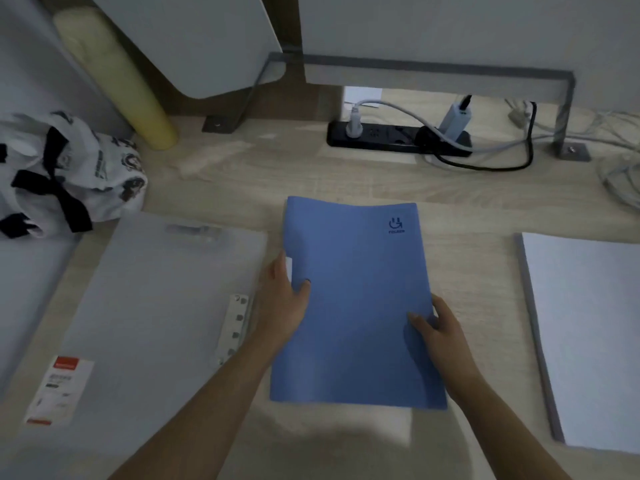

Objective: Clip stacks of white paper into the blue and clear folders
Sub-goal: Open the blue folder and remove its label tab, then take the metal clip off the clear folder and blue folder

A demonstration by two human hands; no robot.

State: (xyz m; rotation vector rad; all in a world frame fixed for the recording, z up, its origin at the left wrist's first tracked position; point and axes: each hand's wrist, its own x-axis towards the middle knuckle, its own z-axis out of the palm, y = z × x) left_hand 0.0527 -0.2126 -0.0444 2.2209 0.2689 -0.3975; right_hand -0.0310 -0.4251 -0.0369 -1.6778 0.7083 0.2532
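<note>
While both hands grip it, the blue folder [356, 303] lies closed at the middle of the wooden desk [242, 174]. Left hand [285, 303] pinches its left edge, thumb on the cover; right hand [438, 327] clasps the right edge likewise. Its long axis runs near to far, logo at the far right corner. A clear folder [152, 306] lies left, white paper [585, 334] right.

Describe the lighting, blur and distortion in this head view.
Head view: dim, bluish light; a soft shadow on the desk below the blue folder; mild overall blur smears the folder's logo and the clear folder label; wide-angle bending tilts the paper stack at the right edge.
</note>
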